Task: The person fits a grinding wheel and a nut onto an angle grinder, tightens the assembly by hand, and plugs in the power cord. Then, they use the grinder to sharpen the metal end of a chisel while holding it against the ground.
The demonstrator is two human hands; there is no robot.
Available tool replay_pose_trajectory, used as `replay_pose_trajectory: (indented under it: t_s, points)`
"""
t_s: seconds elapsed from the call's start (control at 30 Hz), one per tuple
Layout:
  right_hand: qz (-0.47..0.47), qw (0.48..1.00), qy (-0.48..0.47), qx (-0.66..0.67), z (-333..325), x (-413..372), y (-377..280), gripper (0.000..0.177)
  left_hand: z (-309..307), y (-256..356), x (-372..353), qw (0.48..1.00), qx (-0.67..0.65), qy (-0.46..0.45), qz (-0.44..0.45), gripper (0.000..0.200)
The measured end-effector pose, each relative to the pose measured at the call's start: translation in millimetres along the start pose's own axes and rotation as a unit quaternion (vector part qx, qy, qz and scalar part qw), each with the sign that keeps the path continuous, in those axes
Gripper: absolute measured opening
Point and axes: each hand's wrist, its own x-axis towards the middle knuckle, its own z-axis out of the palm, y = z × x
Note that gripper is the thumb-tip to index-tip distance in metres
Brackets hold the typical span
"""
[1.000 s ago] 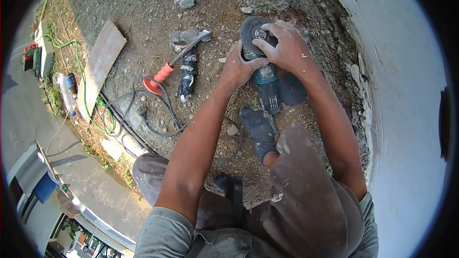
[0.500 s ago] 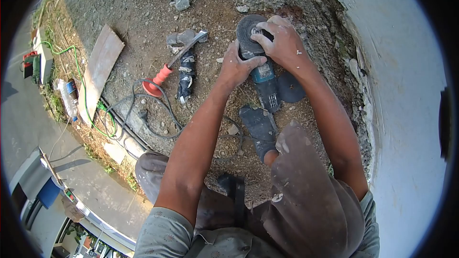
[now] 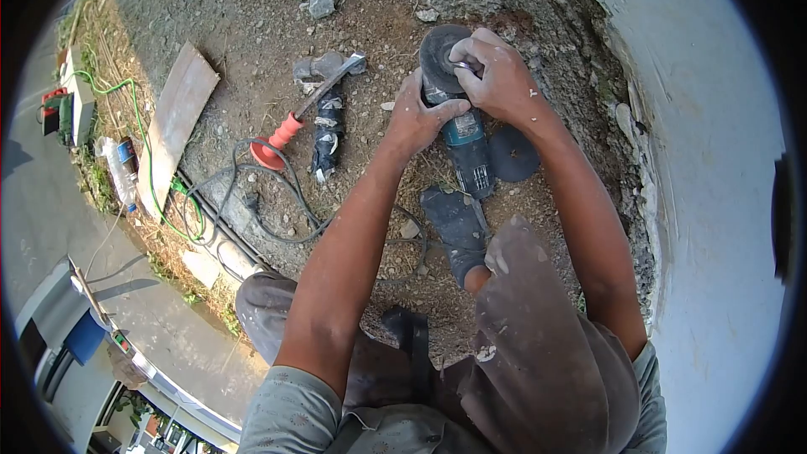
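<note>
An angle grinder [image 3: 465, 134] with a dark round disc [image 3: 439, 52] at its top end lies on the gravelly ground, its body pointing down toward my shoe. My left hand [image 3: 416, 116] grips the grinder's head from the left side, thumb across it just below the disc. With bent, pinched fingers my right hand [image 3: 498, 76] holds a small metal ring-like piece [image 3: 462, 65] over the disc's centre. A second dark disc [image 3: 513, 154] rests on the ground right of the grinder's body.
A chisel with a red guard [image 3: 276, 141] lies across a hammer with a taped handle [image 3: 327, 136] on the left. Dark cable [image 3: 290, 240] loops near my knee. A board [image 3: 181, 118] lies farther left; a white wall [image 3: 706, 160] rises at right.
My right fingers have lifted slightly from the disc's centre and moved right, with the small metal piece now showing between them. My left hand keeps its grip.
</note>
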Motion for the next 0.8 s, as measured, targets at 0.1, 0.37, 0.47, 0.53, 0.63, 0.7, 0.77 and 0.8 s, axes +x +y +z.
replay_pose_trajectory:
  t_s: [0.1, 0.37, 0.47, 0.53, 0.63, 0.7, 0.77, 0.8]
  points:
    - [0.141, 0.985, 0.070, 0.073, -22.9, -20.0, -14.1, 0.022, -2.0, 1.2, -10.0, 0.995, -0.097, 0.020, -0.002, 0.060]
    - [0.216, 0.966, -0.081, -0.112, -7.1, -115.4, 37.0, 0.043, -8.4, 54.9, 6.9, 0.991, -0.009, 0.117, -0.071, 0.028]
    - [0.201, 0.961, -0.035, -0.186, -6.5, -131.9, 31.7, 0.066, -0.3, 89.7, -3.3, 0.987, -0.121, 0.096, -0.039, 0.024]
    - [0.210, 0.950, -0.074, -0.220, -6.5, -135.6, 15.7, 0.073, -1.4, 89.3, -11.7, 0.982, -0.166, 0.062, -0.064, 0.019]
    - [0.243, 0.943, -0.069, -0.218, -4.3, -140.1, 19.6, 0.078, -0.4, 78.9, -38.7, 0.961, -0.247, 0.017, -0.120, 0.019]
    - [0.272, 0.940, -0.090, -0.183, -3.9, -146.5, 29.0, 0.079, 1.7, 71.3, -57.3, 0.950, -0.270, 0.026, -0.154, 0.020]
    - [0.290, 0.940, -0.107, -0.148, -5.5, -151.8, 39.5, 0.063, -1.6, 54.0, -69.8, 0.945, -0.287, 0.004, -0.158, 0.023]
    - [0.311, 0.938, -0.109, -0.105, -9.6, -154.2, 36.6, 0.061, -2.3, 47.3, -75.3, 0.944, -0.285, 0.009, -0.164, 0.024]
